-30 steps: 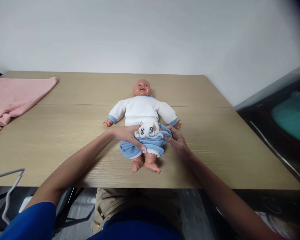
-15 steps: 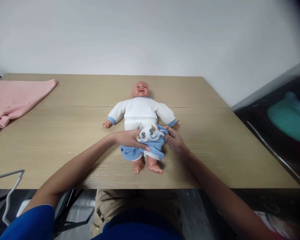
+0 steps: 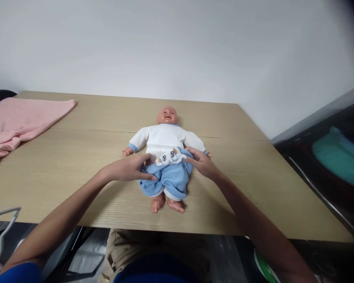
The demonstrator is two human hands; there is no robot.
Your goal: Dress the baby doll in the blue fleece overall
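Note:
A baby doll (image 3: 168, 135) in a white sweater with blue cuffs lies face up on the table, its head at the far side. Blue pants (image 3: 175, 177) with white leg hems cover its legs down to the ankles, and the bare feet stick out below. The white waistband front carries embroidered eyes and orange patches. At the pants' left edge, my left hand (image 3: 131, 168) holds the waistband, fingertips partly hidden and thumb lying over the blue cloth. My right hand (image 3: 203, 163) pinches the waistband's right edge between thumb and fingers.
A pink cloth (image 3: 26, 118) lies on the left of the wooden table (image 3: 238, 188). Beyond the table's right edge sits a blurred green item (image 3: 339, 157) on a dark surface. A white wall stands behind, and a bent white bar (image 3: 6, 232) shows at lower left.
The pants' waistband has moved up toward the doll's waist, and the legs lie closer together. My left hand has shifted from the front of the pants to their left edge.

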